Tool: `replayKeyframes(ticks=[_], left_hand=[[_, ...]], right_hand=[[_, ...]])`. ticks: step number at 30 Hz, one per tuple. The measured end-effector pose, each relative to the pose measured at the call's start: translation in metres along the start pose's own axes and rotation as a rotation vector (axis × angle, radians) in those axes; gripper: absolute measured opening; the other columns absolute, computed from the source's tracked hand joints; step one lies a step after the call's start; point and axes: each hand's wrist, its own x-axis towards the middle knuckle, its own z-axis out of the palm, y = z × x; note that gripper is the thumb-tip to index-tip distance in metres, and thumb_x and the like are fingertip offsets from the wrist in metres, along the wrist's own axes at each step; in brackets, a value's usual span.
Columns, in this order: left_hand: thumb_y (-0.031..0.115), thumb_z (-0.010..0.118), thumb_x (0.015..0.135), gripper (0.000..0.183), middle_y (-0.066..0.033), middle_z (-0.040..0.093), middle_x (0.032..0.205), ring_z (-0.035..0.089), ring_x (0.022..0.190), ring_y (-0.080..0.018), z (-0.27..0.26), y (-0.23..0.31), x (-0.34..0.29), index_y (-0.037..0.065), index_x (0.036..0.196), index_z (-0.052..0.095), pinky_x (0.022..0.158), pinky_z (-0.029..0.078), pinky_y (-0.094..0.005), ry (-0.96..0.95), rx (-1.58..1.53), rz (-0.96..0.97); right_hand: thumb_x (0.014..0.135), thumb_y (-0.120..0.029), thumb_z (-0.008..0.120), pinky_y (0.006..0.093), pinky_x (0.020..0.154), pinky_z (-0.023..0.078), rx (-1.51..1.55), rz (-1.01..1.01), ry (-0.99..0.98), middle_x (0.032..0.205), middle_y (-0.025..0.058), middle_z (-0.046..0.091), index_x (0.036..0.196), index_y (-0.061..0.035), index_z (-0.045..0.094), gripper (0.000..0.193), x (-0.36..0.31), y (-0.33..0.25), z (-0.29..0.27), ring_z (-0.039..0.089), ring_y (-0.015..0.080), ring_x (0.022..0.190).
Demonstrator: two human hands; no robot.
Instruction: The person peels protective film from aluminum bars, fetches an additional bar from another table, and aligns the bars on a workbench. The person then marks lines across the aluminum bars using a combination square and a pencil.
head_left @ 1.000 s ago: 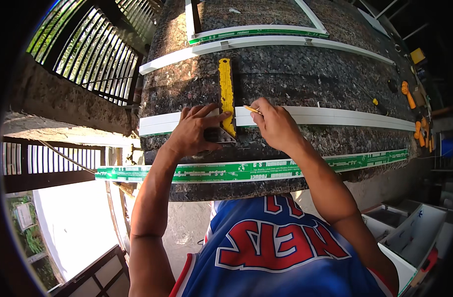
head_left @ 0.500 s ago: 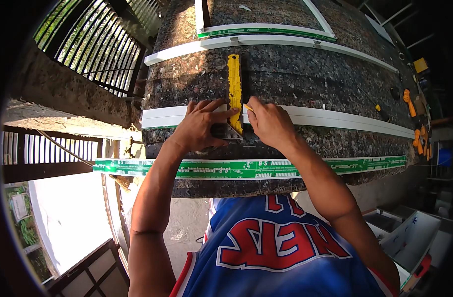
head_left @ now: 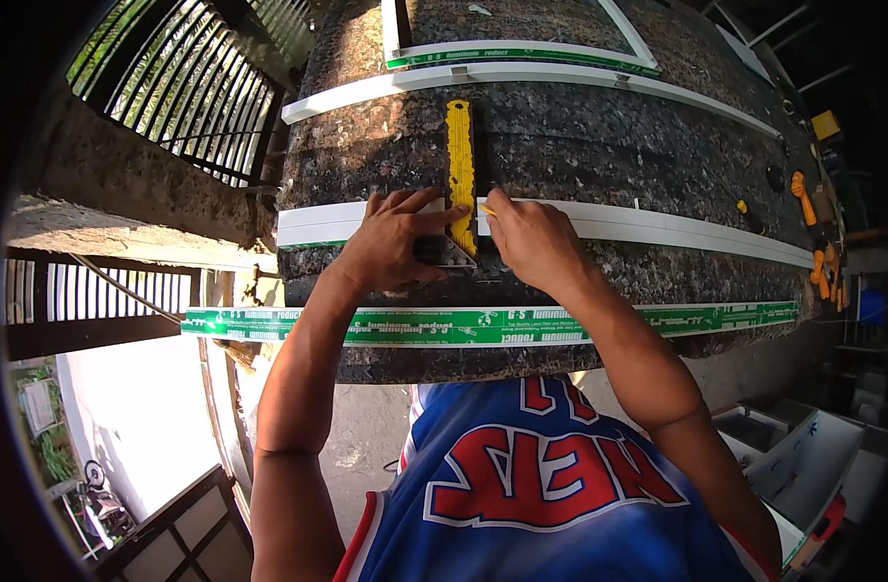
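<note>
The person's left hand (head_left: 395, 235), fingers spread and unclenched, presses the yellow square (head_left: 459, 155) onto the white bar (head_left: 677, 231) beneath both hands. Pinched in the right hand (head_left: 536, 233), the pencil (head_left: 487, 208) has drawn closer to its edge, leaving little gap there; beyond the hands lies a thinner white bar (head_left: 531, 73).
</note>
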Motion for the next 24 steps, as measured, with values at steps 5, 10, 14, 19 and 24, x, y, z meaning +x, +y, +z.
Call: replayKeyframes(ticks=[5,10,14,19,24], left_hand=[[0.032,0.091,0.059,0.094,-0.0118,0.043,0.153,0.041,0.138,-0.0390,0.005,-0.006,-0.006,0.038,0.144,0.052,0.114,0.024,-0.0597,0.022,0.012,-0.007],[0.033,0.091,0.058,0.093,-0.0132,0.042,0.154,0.043,0.136,-0.0379,-0.001,0.002,-0.003,0.033,0.144,0.053,0.115,0.026,-0.0510,0.010,0.050,-0.004],[0.034,0.090,0.059,0.093,-0.0135,0.042,0.154,0.043,0.137,-0.0383,0.000,0.001,-0.003,0.033,0.144,0.053,0.116,0.025,-0.0512,0.018,0.052,-0.003],[0.033,0.090,0.059,0.093,-0.0136,0.042,0.154,0.043,0.137,-0.0383,0.001,0.000,-0.005,0.033,0.144,0.053,0.116,0.026,-0.0509,0.020,0.066,-0.017],[0.034,0.090,0.058,0.095,-0.0125,0.039,0.156,0.039,0.140,-0.0405,0.004,-0.005,-0.001,0.041,0.145,0.050,0.115,0.022,-0.0637,0.001,0.016,-0.008]], right_hand=[[0.093,-0.013,0.058,0.0502,0.066,0.055,0.083,-0.238,-0.362,0.075,0.0222,0.068,0.096,-0.0012,0.061,0.013,-0.032,-0.006,-0.026,0.069,0.0413,0.075],[0.092,-0.011,0.058,0.0489,0.064,0.056,0.018,-0.044,-0.025,0.072,0.0215,0.068,0.100,0.0005,0.059,0.014,-0.017,-0.009,-0.011,0.070,0.0395,0.072],[0.093,-0.009,0.054,0.0483,0.061,0.056,-0.061,-0.061,0.037,0.068,0.0202,0.067,0.100,0.0010,0.057,0.012,-0.012,-0.008,0.007,0.071,0.0375,0.068],[0.091,-0.007,0.053,0.0476,0.061,0.057,-0.036,-0.062,0.026,0.068,0.0204,0.067,0.100,0.0012,0.056,0.013,-0.019,-0.012,0.002,0.071,0.0381,0.068],[0.092,-0.008,0.053,0.0489,0.062,0.056,-0.076,-0.038,0.103,0.070,0.0216,0.067,0.100,0.0019,0.056,0.014,-0.001,0.000,0.005,0.070,0.0390,0.069]])
